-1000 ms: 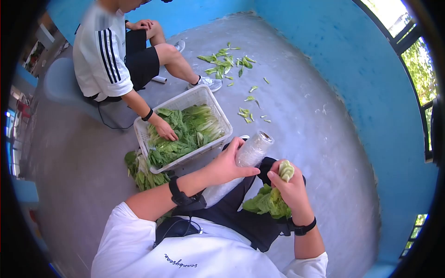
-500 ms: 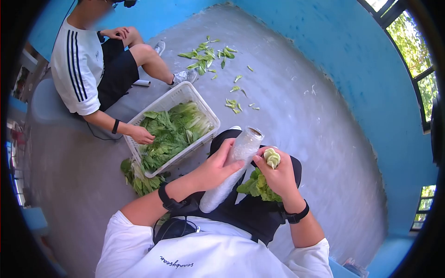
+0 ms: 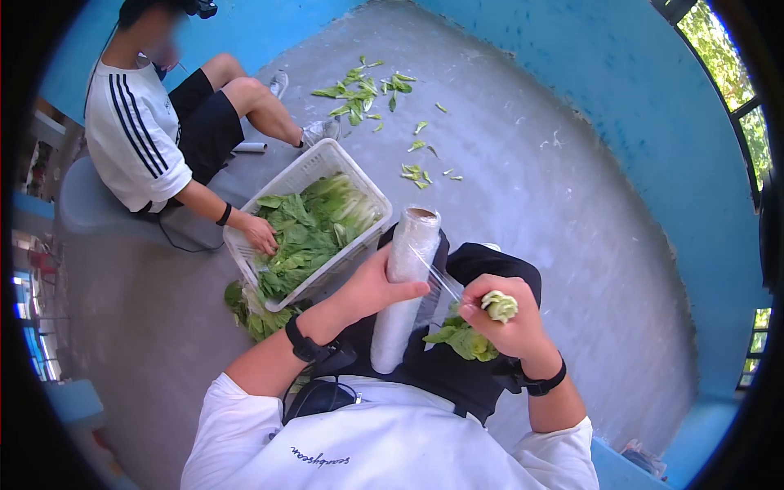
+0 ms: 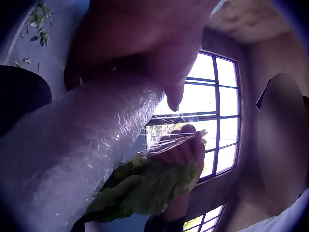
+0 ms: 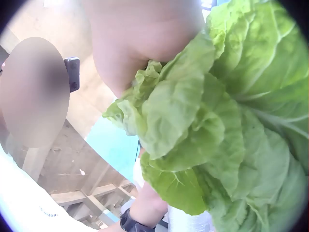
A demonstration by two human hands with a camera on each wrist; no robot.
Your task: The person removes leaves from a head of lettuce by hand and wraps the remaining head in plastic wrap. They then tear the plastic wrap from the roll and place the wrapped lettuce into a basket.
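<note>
My left hand grips a thick roll of clear plastic wrap, its thumb lying across the front. The roll stands nearly upright over my lap, its cardboard core showing at the top. In my right hand is a bunch of leafy lettuce, cut stem end up and leaves hanging below the fist. A narrow, bunched strip of film stretches from the roll to the right fingers. In the left wrist view, that strip runs taut to the right fingertips. Broad lettuce leaves fill the right wrist view.
A white plastic crate of leafy greens stands ahead to the left, with another person's hand on the greens. That person sits on a grey stool. More greens lie beside the crate; loose leaves are scattered across the floor.
The roll has swung more upright and left in my left hand. My right hand has moved away from it with the lettuce, and a strip of film now spans the gap.
</note>
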